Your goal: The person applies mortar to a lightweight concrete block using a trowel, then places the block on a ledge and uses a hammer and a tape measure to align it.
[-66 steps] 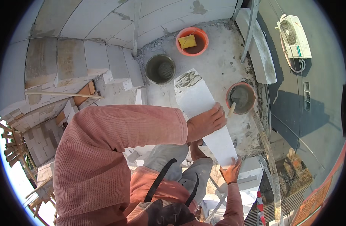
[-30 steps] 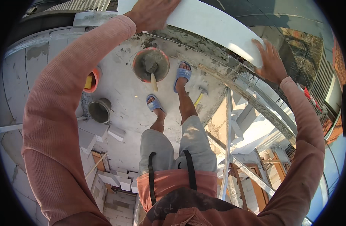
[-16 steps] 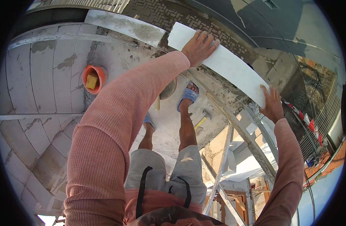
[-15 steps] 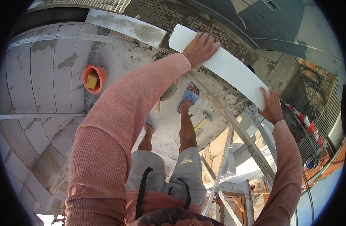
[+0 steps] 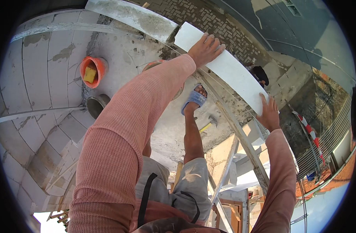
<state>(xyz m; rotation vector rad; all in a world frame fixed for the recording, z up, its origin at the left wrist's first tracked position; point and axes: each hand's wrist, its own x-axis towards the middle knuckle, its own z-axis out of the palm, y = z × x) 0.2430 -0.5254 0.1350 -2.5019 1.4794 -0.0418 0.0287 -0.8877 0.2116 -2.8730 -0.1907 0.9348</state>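
A long white building block lies along the top of the low wall. Its left end sits close to another pale block, whose face is smeared with grey mortar. My left hand grips the white block near its left end, fingers bent over the top. At the far right end, my right hand holds the block's edge, its thumb against the near side. The block's underside is hidden.
An orange bucket with a yellow sponge-like piece stands on the left, near a dark bucket. A yellow-handled hammer lies by my sandalled foot. A wooden beam slants at the right; beyond the wall, the ground drops to paving.
My right hand and the block's right end have shifted left and slightly down in the view. My left hand keeps its grip. More of the dark bucket shows.
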